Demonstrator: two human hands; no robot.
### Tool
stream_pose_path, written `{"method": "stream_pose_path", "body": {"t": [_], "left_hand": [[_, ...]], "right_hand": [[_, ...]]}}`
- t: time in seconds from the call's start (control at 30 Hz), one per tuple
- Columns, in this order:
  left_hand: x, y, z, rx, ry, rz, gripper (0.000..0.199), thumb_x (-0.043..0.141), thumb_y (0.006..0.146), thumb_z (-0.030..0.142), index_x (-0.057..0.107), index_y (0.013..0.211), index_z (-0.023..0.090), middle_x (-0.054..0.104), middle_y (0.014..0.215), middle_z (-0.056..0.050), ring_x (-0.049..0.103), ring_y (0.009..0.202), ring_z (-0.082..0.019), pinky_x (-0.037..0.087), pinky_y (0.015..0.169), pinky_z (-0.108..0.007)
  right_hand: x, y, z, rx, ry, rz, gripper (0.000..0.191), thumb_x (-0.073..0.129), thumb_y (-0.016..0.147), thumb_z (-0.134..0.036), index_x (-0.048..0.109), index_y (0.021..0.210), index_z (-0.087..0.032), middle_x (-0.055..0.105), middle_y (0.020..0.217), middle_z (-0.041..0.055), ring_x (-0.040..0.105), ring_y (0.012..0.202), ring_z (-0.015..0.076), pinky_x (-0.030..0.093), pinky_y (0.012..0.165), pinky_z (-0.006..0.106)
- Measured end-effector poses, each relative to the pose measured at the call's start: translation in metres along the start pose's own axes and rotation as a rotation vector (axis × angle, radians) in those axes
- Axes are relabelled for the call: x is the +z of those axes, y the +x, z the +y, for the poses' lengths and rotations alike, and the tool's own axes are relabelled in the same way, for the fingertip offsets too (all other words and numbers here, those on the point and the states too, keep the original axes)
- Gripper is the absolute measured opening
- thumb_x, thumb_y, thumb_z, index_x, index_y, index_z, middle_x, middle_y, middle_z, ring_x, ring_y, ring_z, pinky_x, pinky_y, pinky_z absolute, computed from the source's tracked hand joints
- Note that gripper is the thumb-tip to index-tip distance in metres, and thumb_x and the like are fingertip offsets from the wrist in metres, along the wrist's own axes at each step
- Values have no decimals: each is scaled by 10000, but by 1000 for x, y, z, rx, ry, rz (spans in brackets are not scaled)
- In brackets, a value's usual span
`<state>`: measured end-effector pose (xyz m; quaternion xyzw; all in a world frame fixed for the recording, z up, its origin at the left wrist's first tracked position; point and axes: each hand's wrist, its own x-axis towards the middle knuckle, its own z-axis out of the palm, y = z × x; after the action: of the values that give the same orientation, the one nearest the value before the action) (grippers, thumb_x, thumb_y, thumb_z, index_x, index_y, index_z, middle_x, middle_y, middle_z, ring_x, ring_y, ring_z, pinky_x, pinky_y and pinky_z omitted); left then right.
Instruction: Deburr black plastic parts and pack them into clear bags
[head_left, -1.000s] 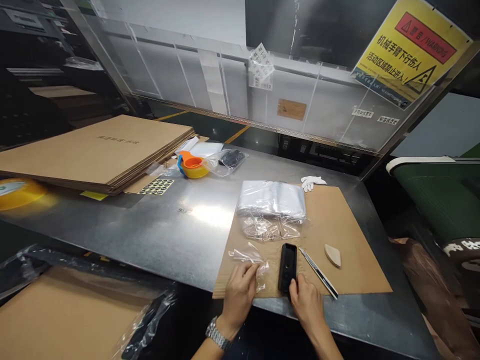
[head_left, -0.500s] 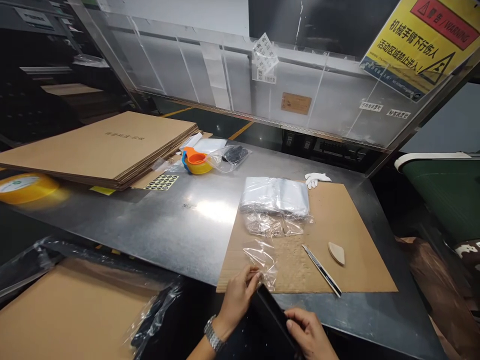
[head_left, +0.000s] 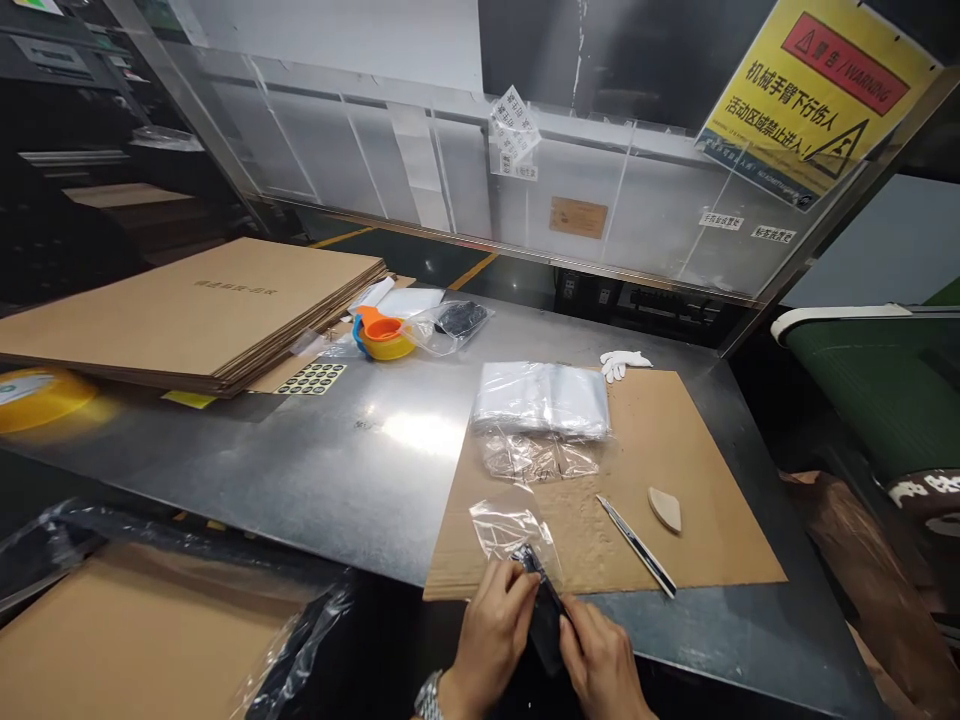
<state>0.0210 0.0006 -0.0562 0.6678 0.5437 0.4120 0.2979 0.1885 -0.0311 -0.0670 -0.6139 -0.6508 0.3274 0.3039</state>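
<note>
My left hand, with a metal watch on its wrist, is closed in a pinch at the near end of a clear plastic bag. My right hand is closed on a long black flat object, whose exact kind I cannot make out. The object's far end lies within the bag's mouth, beside my left fingers. Beyond the bag sits a stack of clear plastic bags on a cardboard sheet. A utility knife and a small beige rounded piece lie to the right.
Flat cardboard stacks up on the left of the metal table, near yellow tape, a tape dispenser and a sticker sheet. A white glove lies behind. A plastic-lined carton stands lower left.
The black object has moved up and forward, and its far end now sits in the bag's mouth. Both hands have come closer together, and the bag looks spread wider.
</note>
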Motion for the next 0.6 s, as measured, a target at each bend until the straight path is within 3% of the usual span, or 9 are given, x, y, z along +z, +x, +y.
{"method": "stream_pose_path", "body": {"t": [0.17,0.27,0.37,0.47,0.6], "left_hand": [[-2,-4,6,174,139,8,198,537,826,171,673,943,255,616,767,-67,573,715,-195,456,622,-267],[-6,-2,20,410,223,-90,211,537,814,121,662,948,226,625,727,-68,577,645,-175,449,568,-241],[-12,5,38,548,277,-160,229,522,815,100,644,983,198,635,727,-77,580,637,-176,455,573,-247],[-19,17,51,520,359,-159,195,483,843,118,634,946,187,622,718,-75,578,628,-180,451,551,-253],[-29,36,64,523,388,-151,170,460,852,126,610,871,204,597,656,-39,556,573,-171,420,502,-251]], "right_hand": [[0,13,-3,70,-36,60,370,399,872,-309,519,1186,-154,597,493,2,569,428,201,362,440,268],[-1,18,-13,32,-114,78,426,452,834,-292,505,1232,-150,629,524,26,580,440,211,345,451,266],[-10,24,-30,1,-173,34,299,438,847,-305,627,1055,-201,657,571,64,600,484,219,328,471,263],[-33,29,-47,-10,-150,-25,235,446,863,-327,659,808,-243,642,568,35,575,493,182,302,480,248],[-74,30,-60,-45,-24,-137,142,521,821,-285,658,805,-249,585,533,-34,523,508,123,321,514,219]]}}
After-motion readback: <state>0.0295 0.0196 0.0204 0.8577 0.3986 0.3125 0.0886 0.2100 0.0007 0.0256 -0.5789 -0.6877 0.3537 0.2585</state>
